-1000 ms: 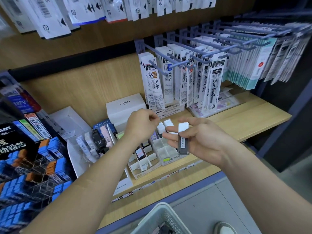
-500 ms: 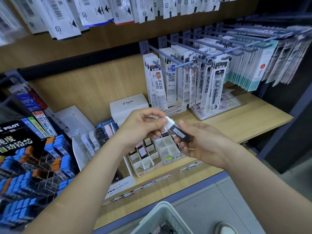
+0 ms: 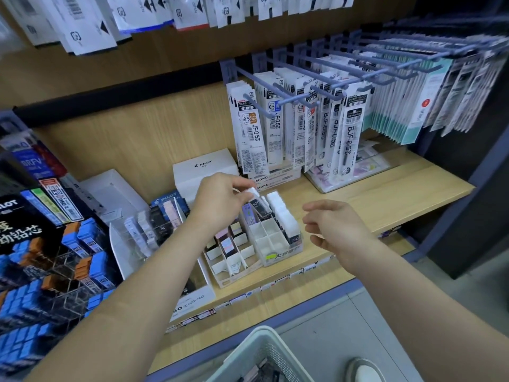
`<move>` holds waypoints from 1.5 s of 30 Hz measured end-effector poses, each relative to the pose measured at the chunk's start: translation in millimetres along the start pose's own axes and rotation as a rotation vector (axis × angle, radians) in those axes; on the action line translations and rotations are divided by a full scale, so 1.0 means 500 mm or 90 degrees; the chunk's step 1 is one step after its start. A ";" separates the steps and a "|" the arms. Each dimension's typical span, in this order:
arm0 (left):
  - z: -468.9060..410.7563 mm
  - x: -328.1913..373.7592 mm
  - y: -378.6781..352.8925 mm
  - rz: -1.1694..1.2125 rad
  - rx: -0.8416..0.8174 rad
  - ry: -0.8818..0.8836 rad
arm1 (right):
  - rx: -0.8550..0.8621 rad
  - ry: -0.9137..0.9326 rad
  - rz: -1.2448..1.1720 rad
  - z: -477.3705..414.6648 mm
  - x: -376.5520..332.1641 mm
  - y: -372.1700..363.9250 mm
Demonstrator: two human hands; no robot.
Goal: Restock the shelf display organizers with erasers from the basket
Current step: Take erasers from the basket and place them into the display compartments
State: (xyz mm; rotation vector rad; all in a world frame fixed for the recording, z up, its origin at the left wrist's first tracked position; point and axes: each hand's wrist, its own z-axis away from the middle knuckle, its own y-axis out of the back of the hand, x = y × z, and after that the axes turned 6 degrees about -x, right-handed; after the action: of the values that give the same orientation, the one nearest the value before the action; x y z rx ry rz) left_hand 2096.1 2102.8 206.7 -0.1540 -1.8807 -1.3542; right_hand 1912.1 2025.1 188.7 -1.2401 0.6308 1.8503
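Note:
My left hand [image 3: 220, 201] pinches a black-sleeved white eraser [image 3: 256, 203] and holds it tilted over the back cells of a clear divided organizer [image 3: 278, 245] on the wooden shelf. A row of white erasers [image 3: 283, 216] stands along that organizer's right side. My right hand [image 3: 332, 226] hovers just right of the organizer, fingers apart and holding nothing. A second divided organizer [image 3: 231, 260] with a few erasers sits to the left of the first. The white basket [image 3: 259, 357] is at the bottom edge, with dark erasers inside.
Hanging pen refill packs [image 3: 300, 128] on metal hooks crowd the space above and behind the organizers. A white Pilot box [image 3: 205, 169] stands behind my left hand. A clear tray of lead cases [image 3: 148, 227] and blue lead boxes [image 3: 49, 271] fill the left.
My right hand has passed the black-sleeved eraser to my left hand and drawn back to the right, empty. My left hand has carried the eraser over the organizer.

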 end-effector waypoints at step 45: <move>0.306 -0.171 -0.075 -0.201 -0.212 0.141 | -0.144 0.131 0.333 0.083 0.038 -0.040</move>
State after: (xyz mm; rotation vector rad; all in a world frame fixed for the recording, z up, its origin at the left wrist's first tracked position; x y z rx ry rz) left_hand 2054.0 2244.6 105.6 0.1279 -1.5285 -1.8152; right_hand 1903.6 2074.0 188.4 -1.5320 0.9489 2.2872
